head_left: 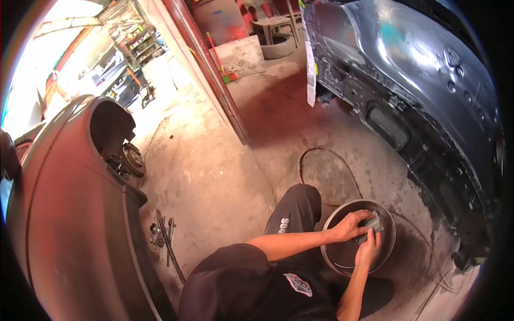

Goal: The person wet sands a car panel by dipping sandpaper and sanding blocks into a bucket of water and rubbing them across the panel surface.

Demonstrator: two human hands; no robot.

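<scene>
Over a round dark basin point(392, 235), my left hand point(350, 226) comes in from the left with its fingers closed on a small grey-green block point(377, 223). My right hand point(368, 249) reaches up from below, its fingers pressed against the lower side of the same block. Both hands are inside the basin's outline, close together. Part of the block is hidden by the fingers, and its material is too unclear to tell. The bottom of the basin looks dark.
A dark car body with an open wheel arch point(110, 125) is at left, tools point(163, 232) on the floor beside it. A shiny body panel point(412, 48) stands upper right. A hose point(321, 151) curls behind the basin. A red-edged post point(214, 88) stands ahead.
</scene>
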